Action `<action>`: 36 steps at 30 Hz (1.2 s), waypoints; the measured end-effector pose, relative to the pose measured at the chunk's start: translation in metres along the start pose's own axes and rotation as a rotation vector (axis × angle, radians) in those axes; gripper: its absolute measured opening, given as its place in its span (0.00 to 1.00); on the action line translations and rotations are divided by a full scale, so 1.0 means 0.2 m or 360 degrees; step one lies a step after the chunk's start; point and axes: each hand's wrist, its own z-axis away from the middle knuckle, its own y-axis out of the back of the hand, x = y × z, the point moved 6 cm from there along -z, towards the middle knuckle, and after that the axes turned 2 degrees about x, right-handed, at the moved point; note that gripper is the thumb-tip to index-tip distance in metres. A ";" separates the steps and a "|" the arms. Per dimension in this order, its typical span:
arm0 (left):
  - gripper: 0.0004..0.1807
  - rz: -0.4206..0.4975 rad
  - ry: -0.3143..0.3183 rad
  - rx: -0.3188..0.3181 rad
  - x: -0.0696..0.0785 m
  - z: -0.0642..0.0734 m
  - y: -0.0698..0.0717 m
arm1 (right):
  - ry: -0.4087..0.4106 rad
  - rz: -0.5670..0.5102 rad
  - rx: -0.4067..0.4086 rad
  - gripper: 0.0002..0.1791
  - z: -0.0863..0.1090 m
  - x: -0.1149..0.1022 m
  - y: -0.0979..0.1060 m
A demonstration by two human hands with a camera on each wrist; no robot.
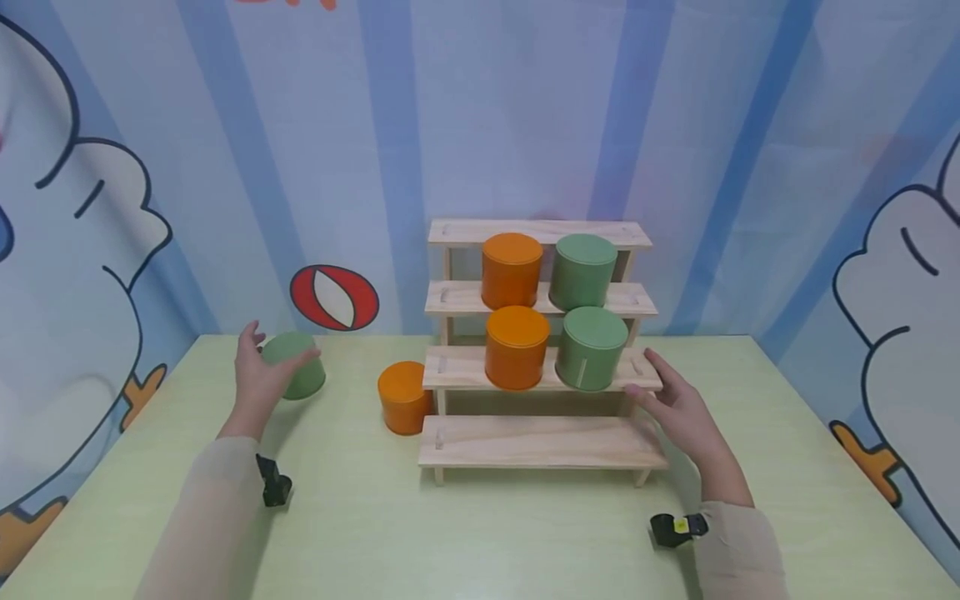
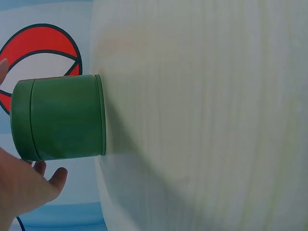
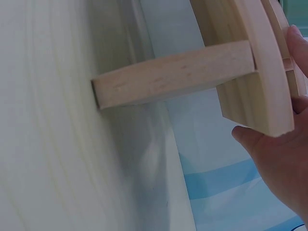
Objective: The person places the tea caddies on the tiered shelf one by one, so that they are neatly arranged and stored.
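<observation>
My left hand [image 1: 262, 375], at the table's left, spreads its thumb and fingers around a green round tin [image 1: 303, 379]. The tin stands upright on the table; in the left wrist view the green tin [image 2: 65, 118] shows gaps beside the fingertips [image 2: 58, 179]. My right hand [image 1: 682, 412] grips the right end of the second-lowest shelf of a stepped wooden stand [image 1: 540, 442], thumb in front. In the right wrist view the plank end [image 3: 276, 118] lies between the thumb and fingers of the right hand [image 3: 284, 159].
An orange tin [image 1: 403, 400] stands on the table against the stand's left side. Two middle shelves each carry an orange tin [image 1: 516, 350] and a green tin [image 1: 591, 350], side by side. A printed cloth backdrop [image 1: 502, 108] hangs behind the table [image 1: 480, 533].
</observation>
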 end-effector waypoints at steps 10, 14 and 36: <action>0.61 0.0000 0.0071 -0.0127 -0.05 -0.01 -0.02 | 0.0005 0.0008 0.0007 0.44 0.00 0.00 0.00; 0.60 0.0017 0.0098 -0.0135 -0.06 -0.01 -0.03 | 0.0013 0.0017 0.0013 0.44 0.00 0.00 0.00; 0.59 0.0026 0.0168 -0.0144 -0.12 0.00 -0.05 | -0.0004 0.0041 0.0021 0.44 0.01 -0.01 0.00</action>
